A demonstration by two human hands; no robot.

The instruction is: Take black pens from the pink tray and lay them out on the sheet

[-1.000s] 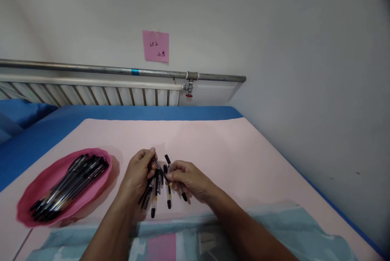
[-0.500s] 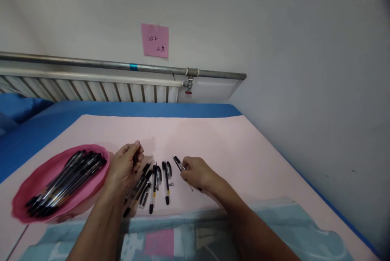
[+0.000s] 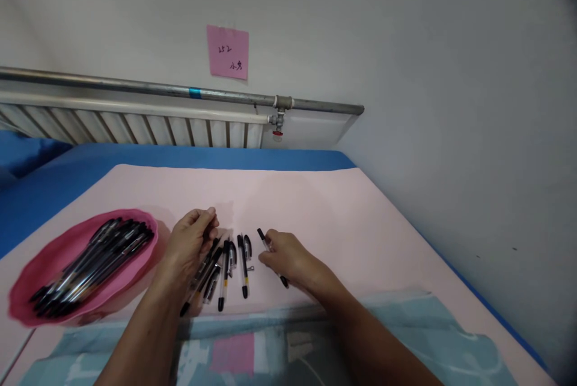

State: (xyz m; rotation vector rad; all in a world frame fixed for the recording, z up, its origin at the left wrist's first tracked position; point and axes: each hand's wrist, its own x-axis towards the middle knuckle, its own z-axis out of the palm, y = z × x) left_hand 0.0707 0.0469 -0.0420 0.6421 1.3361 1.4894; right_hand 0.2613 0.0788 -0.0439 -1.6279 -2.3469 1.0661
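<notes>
Pink paper [image 3: 228, 43] with handwriting is stuck to the wall [image 3: 428, 91], above a metal pipe [image 3: 148, 86] and a white radiator [image 3: 180, 131]. A pale pink surface [image 3: 311, 205] is edged in blue, and its near side is covered by a patterned cloth [image 3: 401, 329]. At the left, a pink basket [image 3: 54, 260] is partly filled with a bundle of pens [image 3: 97, 272]; it is separated from the loose pens [image 3: 244, 269] by the left forearm, by which some of those pens are partly hidden.

By the right hand [image 3: 278, 254], fingers and thumb are closed round a pen [image 3: 265, 242], which is held tilted to the right of the loose ones. The fingers of the left hand [image 3: 196, 229] are curled inward near the leftmost pens; whether anything is gripped by them cannot be told.

The held pen is seen black at both ends, its middle covered by the fingers. Clear barrels with black ends and yellowish bands are shown by the loose pens, among which black caps [image 3: 247, 247] are scattered.
</notes>
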